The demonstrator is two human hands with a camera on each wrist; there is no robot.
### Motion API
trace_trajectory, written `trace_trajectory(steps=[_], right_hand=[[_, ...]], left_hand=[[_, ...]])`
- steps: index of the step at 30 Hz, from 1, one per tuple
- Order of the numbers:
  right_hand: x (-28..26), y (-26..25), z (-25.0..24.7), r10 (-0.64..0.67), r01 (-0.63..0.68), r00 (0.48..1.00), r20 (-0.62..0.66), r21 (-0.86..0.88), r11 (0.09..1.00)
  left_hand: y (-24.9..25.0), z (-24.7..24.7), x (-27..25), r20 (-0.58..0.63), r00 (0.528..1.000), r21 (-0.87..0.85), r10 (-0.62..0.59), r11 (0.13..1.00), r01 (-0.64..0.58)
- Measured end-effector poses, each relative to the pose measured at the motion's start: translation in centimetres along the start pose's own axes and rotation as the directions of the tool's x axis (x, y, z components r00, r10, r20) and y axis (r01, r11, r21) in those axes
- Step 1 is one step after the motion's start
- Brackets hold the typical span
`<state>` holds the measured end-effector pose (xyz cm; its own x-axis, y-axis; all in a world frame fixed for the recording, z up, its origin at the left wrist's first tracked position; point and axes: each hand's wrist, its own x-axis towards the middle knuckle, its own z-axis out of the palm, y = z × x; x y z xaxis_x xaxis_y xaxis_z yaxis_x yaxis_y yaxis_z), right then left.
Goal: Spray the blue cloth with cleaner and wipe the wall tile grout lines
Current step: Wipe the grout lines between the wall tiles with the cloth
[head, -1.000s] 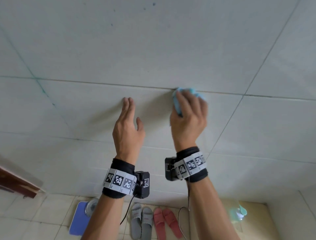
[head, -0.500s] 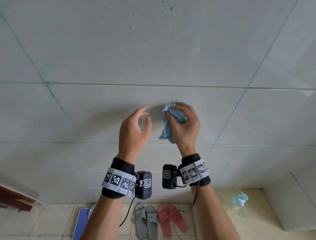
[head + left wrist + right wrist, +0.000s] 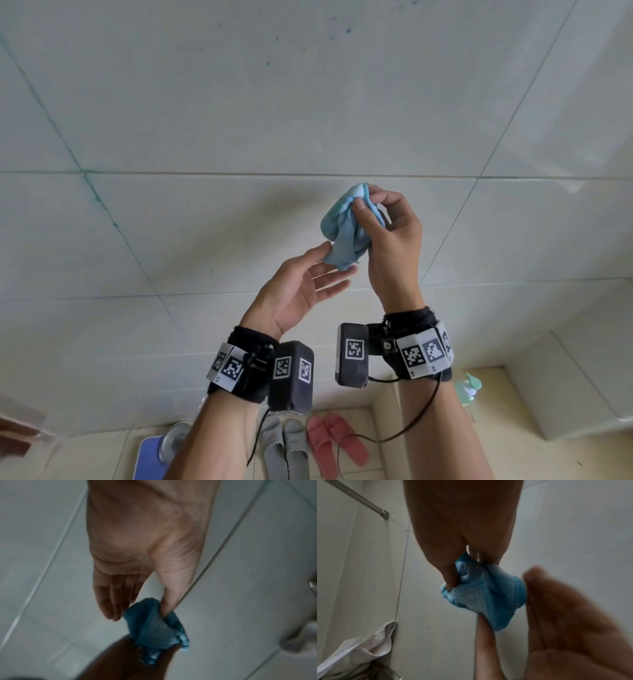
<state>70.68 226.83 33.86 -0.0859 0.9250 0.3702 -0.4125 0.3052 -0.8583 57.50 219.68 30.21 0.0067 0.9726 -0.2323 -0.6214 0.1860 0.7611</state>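
My right hand [image 3: 364, 202] grips the bunched blue cloth [image 3: 351, 228] in front of the wall, a little below a horizontal grout line [image 3: 239, 173]. The left hand [image 3: 337, 263] lies palm up with straight fingers under the cloth's hanging end. In the left wrist view its thumb [image 3: 169, 605] touches the blue cloth [image 3: 154, 626]. The right wrist view shows my thumb pressed into the cloth [image 3: 488, 597], with the left hand's fingers [image 3: 556, 608] blurred beside it. A spray bottle [image 3: 471, 387] with a green head stands on the floor at the lower right.
Grey slippers [image 3: 286, 448], red slippers [image 3: 337, 442] and a blue scale [image 3: 150, 459] lie on the floor by the wall. A low tiled ledge [image 3: 565, 394] runs at the right. A metal rail [image 3: 359, 497] and a hanging white towel [image 3: 359, 649] show in the right wrist view.
The right hand pulled the cloth off the grout line and away from the wall. The left hand left the tile, turned palm up and came under the cloth's lower end.
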Motion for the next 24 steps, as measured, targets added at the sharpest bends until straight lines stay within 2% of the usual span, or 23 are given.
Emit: trace_trajectory(steps=[2, 7, 11, 14, 19, 24], right_hand=[[0.0, 0.2, -0.2, -0.010, 0.010, 1.000, 0.009, -0.016, 1.000], [0.3, 0.6, -1.2, -0.042, 0.043, 0.999, 0.023, -0.083, 0.996], [1.1, 0.7, -2.8, -0.104, 0.136, 0.985, 0.137, -0.252, 0.958], [1.6, 0.7, -3.1, -0.168, 0.257, 0.953, 0.252, -0.376, 0.890], [1.6, 0.0, -0.4, -0.207, 0.389, 0.895, 0.395, -0.466, 0.795], [2.4, -2.4, 0.9, -0.187, 0.443, 0.862, 0.471, -0.521, 0.730]], left_hand=[[0.5, -0.2, 0.1, -0.011, 1.000, -0.110, 0.016, 0.994, -0.017], [1.9, -0.6, 0.6, -0.109, 0.994, -0.069, 0.022, 0.997, -0.030], [2.9, -1.1, 1.0, -0.228, 0.971, -0.079, 0.072, 0.993, -0.092], [3.7, -0.9, 1.2, -0.301, 0.937, -0.001, 0.179, 0.982, -0.188], [4.9, 1.3, 1.6, -0.392, 0.824, 0.251, 0.410, 0.909, -0.333], [6.5, 3.4, 1.3, -0.394, 0.801, 0.248, 0.451, 0.891, -0.380]])
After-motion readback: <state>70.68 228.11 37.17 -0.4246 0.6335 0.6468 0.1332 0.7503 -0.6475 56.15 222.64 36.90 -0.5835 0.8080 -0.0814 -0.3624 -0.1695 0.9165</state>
